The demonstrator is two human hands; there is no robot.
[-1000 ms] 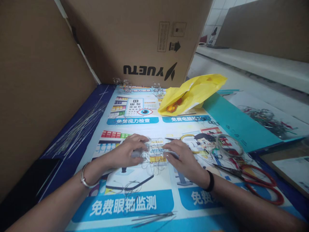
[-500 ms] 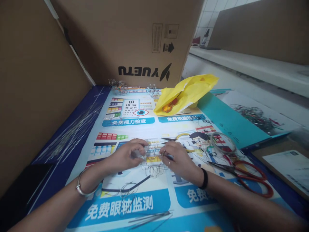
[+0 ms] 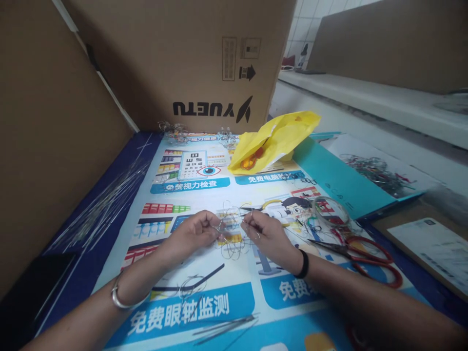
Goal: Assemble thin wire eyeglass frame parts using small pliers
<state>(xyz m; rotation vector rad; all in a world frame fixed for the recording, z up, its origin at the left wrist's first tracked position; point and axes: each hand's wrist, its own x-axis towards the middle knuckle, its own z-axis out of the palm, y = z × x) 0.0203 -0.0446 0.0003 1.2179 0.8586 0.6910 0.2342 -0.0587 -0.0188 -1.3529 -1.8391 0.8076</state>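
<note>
My left hand (image 3: 195, 233) and my right hand (image 3: 263, 234) are closed in pinches on either side of a small piece of looped thin wire (image 3: 232, 235), held just above a printed poster (image 3: 204, 312) that covers the table. The wire loops hang between the two hands and below the fingertips. A silver bangle is on my left wrist and a black band on my right wrist.
Red-handled scissors (image 3: 369, 256) lie right of my right hand, beside a wire coil (image 3: 331, 210). A yellow plastic bag (image 3: 272, 141) lies behind, before a big cardboard box (image 3: 190, 58). Straight wires (image 3: 106, 200) lie left; more wire pieces (image 3: 223, 325) lie near me. Tangled wire (image 3: 376, 170) sits far right.
Both hands have lifted from lying flat on the wire piece to pinching it at its two sides. The camera view has shifted slightly to the right.
</note>
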